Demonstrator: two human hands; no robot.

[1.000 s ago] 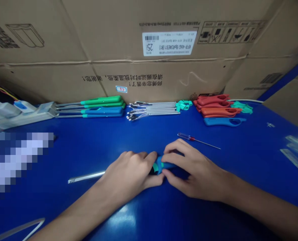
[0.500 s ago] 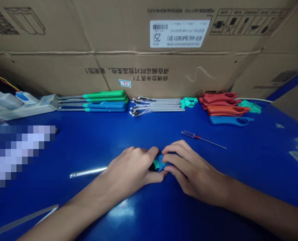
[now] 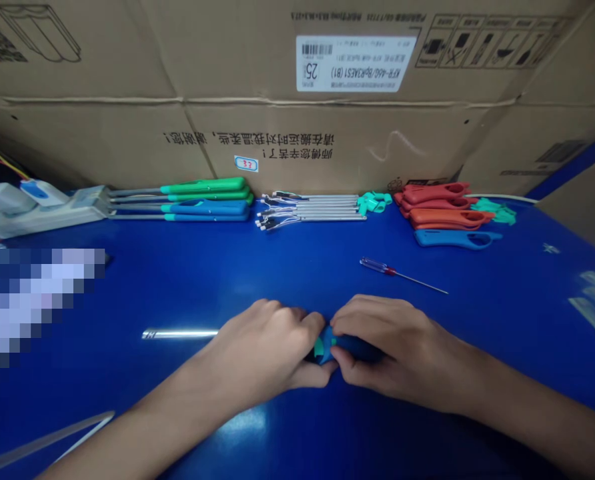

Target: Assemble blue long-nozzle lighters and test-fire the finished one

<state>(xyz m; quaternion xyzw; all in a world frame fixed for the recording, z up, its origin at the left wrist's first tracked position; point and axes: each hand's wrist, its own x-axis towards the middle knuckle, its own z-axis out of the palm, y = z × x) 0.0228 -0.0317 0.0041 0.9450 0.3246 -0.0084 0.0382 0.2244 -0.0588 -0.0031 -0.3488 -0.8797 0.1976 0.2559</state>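
Between my two hands is a blue long-necked lighter (image 3: 328, 348) with a green trigger part. Its shiny metal tube (image 3: 180, 334) sticks out to the left. My left hand (image 3: 277, 343) is closed around the middle of it, thumb and fingers by the trigger, hiding where tube and handle meet. My right hand (image 3: 392, 347) wraps the blue handle, its fingertips close to the green part. Most of the handle is under my right palm.
Green and blue lighters (image 3: 205, 200), metal tubes with wires (image 3: 327, 207), teal small parts (image 3: 375, 202) and red, orange and blue handle shells (image 3: 440, 207) line the back by a cardboard box (image 3: 257, 120). A screwdriver (image 3: 390, 271) lies beyond my hands; a power strip (image 3: 52, 213) is far left.
Both hands have come slightly lower and to the right with the lighter, and its tube now lies more level. My right hand has shifted further over the handle.
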